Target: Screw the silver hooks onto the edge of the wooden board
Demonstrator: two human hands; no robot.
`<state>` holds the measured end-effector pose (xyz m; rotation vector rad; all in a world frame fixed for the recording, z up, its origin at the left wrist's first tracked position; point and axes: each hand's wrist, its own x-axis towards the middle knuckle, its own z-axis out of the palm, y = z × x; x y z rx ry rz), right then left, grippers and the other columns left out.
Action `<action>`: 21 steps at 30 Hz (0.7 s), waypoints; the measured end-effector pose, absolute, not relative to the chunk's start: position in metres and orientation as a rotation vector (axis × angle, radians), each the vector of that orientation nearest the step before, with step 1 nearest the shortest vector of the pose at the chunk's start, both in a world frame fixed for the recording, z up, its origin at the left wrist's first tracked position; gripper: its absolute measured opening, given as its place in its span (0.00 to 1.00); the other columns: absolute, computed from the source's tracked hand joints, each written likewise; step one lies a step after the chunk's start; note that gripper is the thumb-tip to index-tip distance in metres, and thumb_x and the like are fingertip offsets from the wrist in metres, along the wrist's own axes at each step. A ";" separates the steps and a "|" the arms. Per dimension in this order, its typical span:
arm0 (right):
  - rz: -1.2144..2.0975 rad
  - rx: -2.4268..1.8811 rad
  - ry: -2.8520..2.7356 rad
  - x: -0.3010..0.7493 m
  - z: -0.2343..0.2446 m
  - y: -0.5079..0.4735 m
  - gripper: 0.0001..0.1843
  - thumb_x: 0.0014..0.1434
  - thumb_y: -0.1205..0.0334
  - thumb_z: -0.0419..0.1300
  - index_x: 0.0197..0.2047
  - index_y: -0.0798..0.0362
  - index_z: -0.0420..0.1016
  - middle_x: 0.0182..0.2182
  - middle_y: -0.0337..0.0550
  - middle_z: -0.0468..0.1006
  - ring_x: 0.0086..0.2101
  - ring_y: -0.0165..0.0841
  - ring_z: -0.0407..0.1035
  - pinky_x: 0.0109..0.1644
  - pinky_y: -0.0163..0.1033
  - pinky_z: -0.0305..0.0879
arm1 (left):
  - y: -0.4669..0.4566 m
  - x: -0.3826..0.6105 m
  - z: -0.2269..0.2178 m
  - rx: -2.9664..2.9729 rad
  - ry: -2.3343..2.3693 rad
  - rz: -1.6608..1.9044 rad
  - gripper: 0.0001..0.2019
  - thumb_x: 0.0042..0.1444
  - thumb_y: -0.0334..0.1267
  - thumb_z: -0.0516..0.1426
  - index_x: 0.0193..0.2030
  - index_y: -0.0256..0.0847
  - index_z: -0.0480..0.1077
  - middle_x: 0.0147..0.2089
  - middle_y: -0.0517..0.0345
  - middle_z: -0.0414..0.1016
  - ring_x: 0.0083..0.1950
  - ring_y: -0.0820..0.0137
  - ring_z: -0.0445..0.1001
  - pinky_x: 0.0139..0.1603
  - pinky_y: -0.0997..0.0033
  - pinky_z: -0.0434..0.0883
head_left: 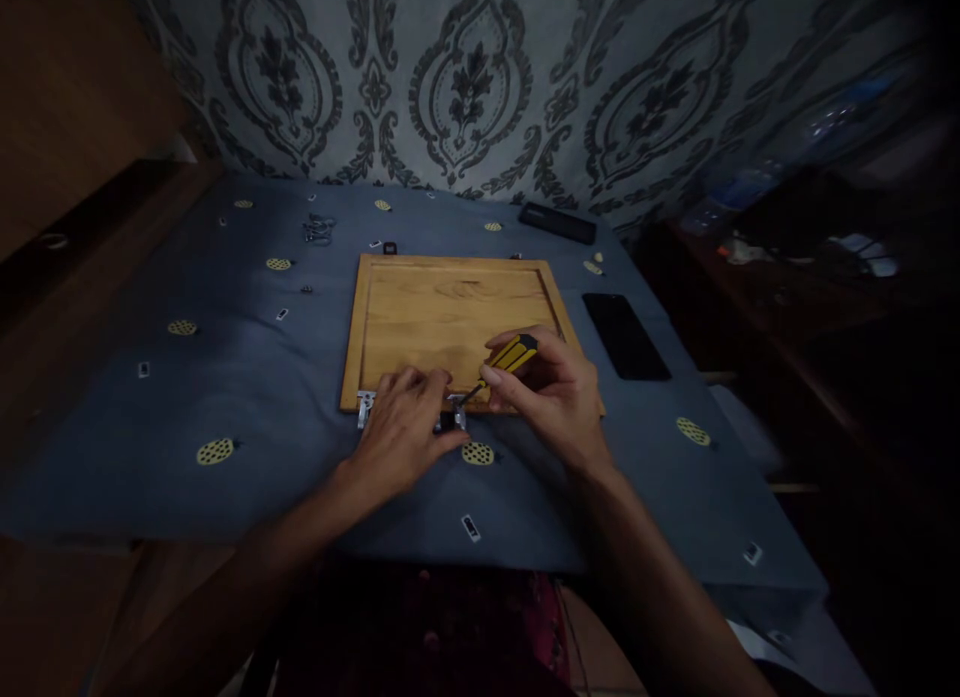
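Board (pixel 457 322) is lying flat in the middle of the table (pixel 135 432), and from the head view all the action is at its near edge. Right hand (pixel 555 397) has a pretty snug grip on a yellow and black screwdriver (pixel 514 354), handle pinched between thumb and fingers, tilted so the shaft runs down and left to a small fitting (pixel 460 417) at that edge. Left hand (pixel 405 417) is laid over the edge, thumb bent in just below the fitting. Looks like it's steadying things, but the fingers hide most of it, so can't tell how tight that grip is.

My read is we're at the screw-turning bit. I'd say the next move calls for the tip to sit square in the screw while the left hand keeps everything from sliding. Can't make out the screw head itself, it's too small and dark.

Second metal fitting (pixel 365 407) pokes out by the left corner, partly behind the left hand. Loose metal bits (pixel 319 229) are up at the back left, a phone (pixel 626 335) just beside the board on the right, a black box (pixel 556 223) behind. None of that blocks the screwdriver imo; the left fingers crowd the fitting most, so a slip could nick them.
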<state>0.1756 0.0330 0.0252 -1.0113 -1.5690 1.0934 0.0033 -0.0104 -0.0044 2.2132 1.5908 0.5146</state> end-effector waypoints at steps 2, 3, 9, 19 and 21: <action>1.127 -0.975 -1.688 0.179 0.030 0.034 0.18 0.54 0.47 0.72 0.40 0.50 0.77 0.26 0.34 0.73 0.22 0.27 0.69 0.24 0.35 0.71 | -0.010 0.003 -0.005 2.217 1.600 0.523 0.20 0.57 0.43 0.68 0.50 0.41 0.65 0.49 0.51 0.77 0.54 0.54 0.71 0.52 0.54 0.67; 1.141 -0.955 -1.752 0.181 0.032 0.034 0.17 0.56 0.47 0.70 0.39 0.51 0.78 0.27 0.36 0.74 0.23 0.29 0.71 0.25 0.35 0.71 | -0.010 0.003 -0.005 2.217 1.603 0.524 0.21 0.57 0.43 0.68 0.51 0.41 0.65 0.49 0.51 0.76 0.54 0.54 0.71 0.52 0.54 0.67; 1.166 -0.929 -1.805 0.181 0.036 0.035 0.17 0.56 0.47 0.71 0.32 0.51 0.76 0.23 0.36 0.74 0.22 0.30 0.72 0.25 0.35 0.69 | -0.010 0.004 -0.004 2.218 1.614 0.500 0.22 0.56 0.44 0.68 0.52 0.41 0.65 0.47 0.51 0.76 0.53 0.54 0.71 0.52 0.54 0.66; 1.251 -0.922 -1.721 0.178 0.035 0.031 0.16 0.54 0.51 0.72 0.40 0.51 0.76 0.24 0.34 0.76 0.22 0.27 0.72 0.26 0.33 0.71 | -0.010 0.004 -0.005 2.242 1.616 0.493 0.22 0.57 0.44 0.67 0.52 0.40 0.64 0.48 0.50 0.76 0.54 0.54 0.71 0.53 0.55 0.67; 1.259 -0.909 -1.761 0.180 0.034 0.030 0.18 0.57 0.50 0.70 0.45 0.51 0.77 0.24 0.34 0.76 0.23 0.29 0.74 0.27 0.34 0.71 | -0.010 0.004 -0.005 2.240 1.615 0.505 0.21 0.58 0.44 0.66 0.53 0.40 0.64 0.49 0.50 0.76 0.54 0.54 0.71 0.53 0.54 0.67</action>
